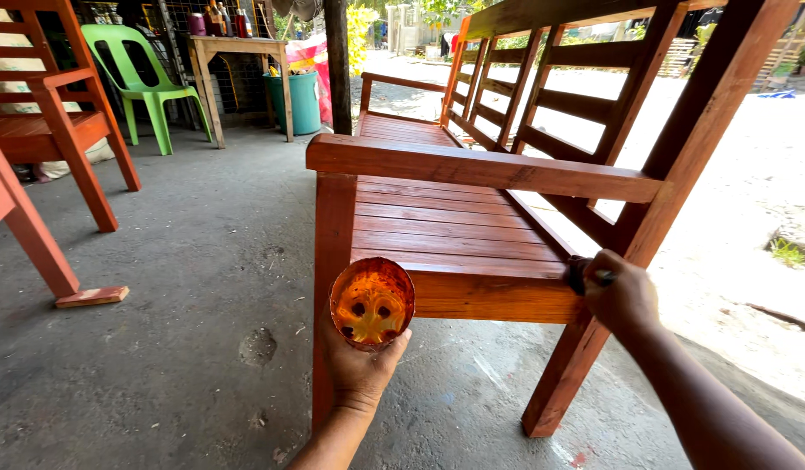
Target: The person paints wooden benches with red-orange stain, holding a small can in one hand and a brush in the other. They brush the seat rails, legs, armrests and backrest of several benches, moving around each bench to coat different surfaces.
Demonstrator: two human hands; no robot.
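Closed around a small dark brush (583, 274), the right hand (623, 296) makes a tight grip, pressing the bristles to the side rail at the rear corner of the wooden bench (454, 226). Left hand (360, 365) has its grip wrapped from below around a cut-down container (372, 302) with amber, orange-stained liquid pooled inside, held upright just in front of the bench's front leg.

From the head view, the bench seat and armrest already look glossy and red-brown. To do this stroke well, I judge the brush should run along the grain of the rail with light, even pressure, catching any drips at the lower edge before they set. The container should stay level and close beside the bench so reloading is short and nothing spills onto the concrete floor (185, 331). Left of the bench stand another red-brown chair (58, 130) and a green plastic chair (141, 78), well apart.
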